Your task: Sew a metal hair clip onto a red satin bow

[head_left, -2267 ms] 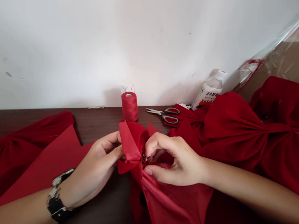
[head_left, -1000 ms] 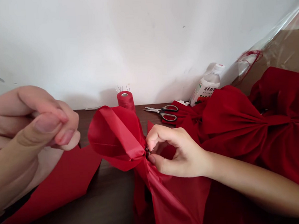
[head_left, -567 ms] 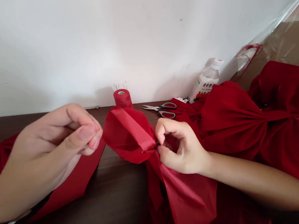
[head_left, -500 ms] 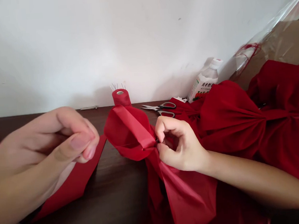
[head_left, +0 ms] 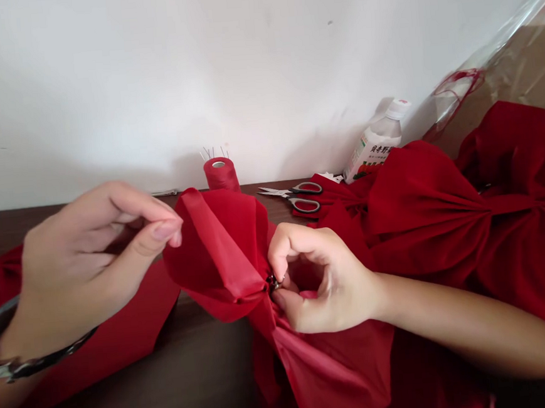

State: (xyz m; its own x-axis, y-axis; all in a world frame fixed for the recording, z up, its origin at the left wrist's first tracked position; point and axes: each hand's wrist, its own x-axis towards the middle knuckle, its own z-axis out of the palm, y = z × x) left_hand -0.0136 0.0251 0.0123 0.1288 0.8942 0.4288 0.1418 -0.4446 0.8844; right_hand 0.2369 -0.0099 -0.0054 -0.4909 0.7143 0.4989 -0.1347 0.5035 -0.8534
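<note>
The right hand (head_left: 326,281) had its thumb and forefinger (head_left: 279,260) clamped tight on the cinched waist of a red fabric bow (head_left: 220,252), around a small metal piece (head_left: 275,283). Just left of the bow, the left hand (head_left: 97,255) held its fingertips (head_left: 171,231) together in the air; any thread there was too fine to see.

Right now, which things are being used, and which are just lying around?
Being used:
right hand, pinching the red fabric bow at a small metal piece
left hand, pinched closed beside the bow

Just lying around:
spool of red thread
scissors
plastic bottle
other red bows
</note>
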